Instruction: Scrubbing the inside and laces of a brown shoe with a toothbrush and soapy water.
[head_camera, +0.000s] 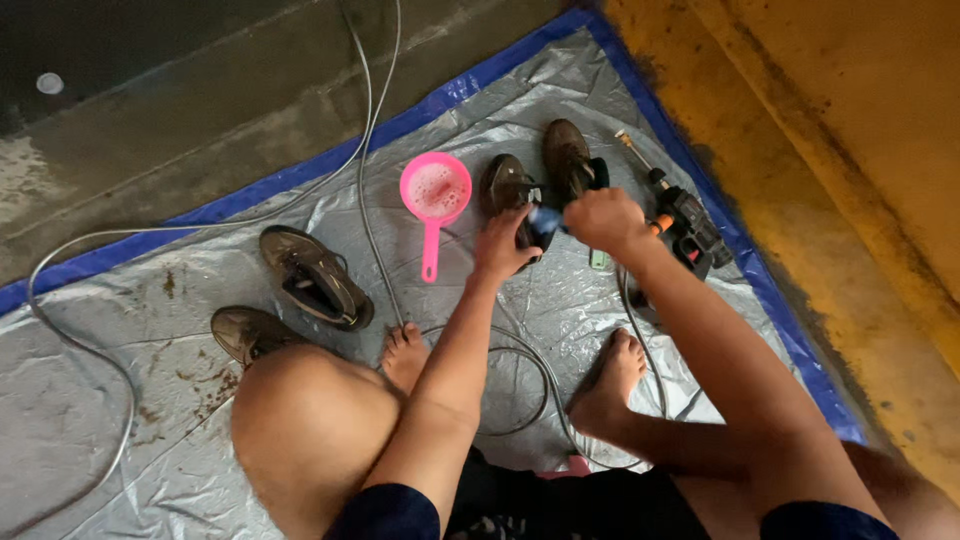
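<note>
Two hands working on one dark brown leather shoe (508, 190) on a silver plastic tarp with blue edge (150, 330).
Left hand (503, 243) is clamped on the shoe's near end; right hand (603, 219) is closed round a small blue object (545, 218), identity unclear, touching the shoe. Second matching shoe (567, 155) just beside it. Pink plastic scoop with handle (435, 195) left of the shoe; black-and-orange spray gun (688, 225) right; grey hose (370, 150) crosses the tarp.

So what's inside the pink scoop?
The pink scoop lies on the grey tarp, apart from both hands. Inside shows pale, bubbly foam or soapy water over its pink bottom. Whether anything sits beneath the foam cannot be seen.
</note>
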